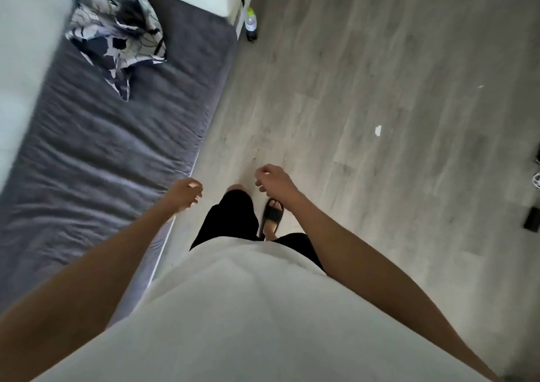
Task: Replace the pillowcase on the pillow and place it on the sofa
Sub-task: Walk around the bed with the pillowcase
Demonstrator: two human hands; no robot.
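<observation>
The patterned pillow [117, 28] is seen lying at the far end of the grey sofa [87, 153], well apart from the left hand [184, 193] and right hand [271, 181], both held empty over the floor [380, 89] with fingers loosely curled.

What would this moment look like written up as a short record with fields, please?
place: wood-look floor beside a sofa
sofa: grey seat cushion, pale backrest
pillow: black-and-white patterned case, lying on the sofa at its far end
left hand: loosely curled, holds nothing
right hand: loosely curled, holds nothing
bottle: stands on the floor past the sofa's end
person: standing, white top, black slipper
</observation>
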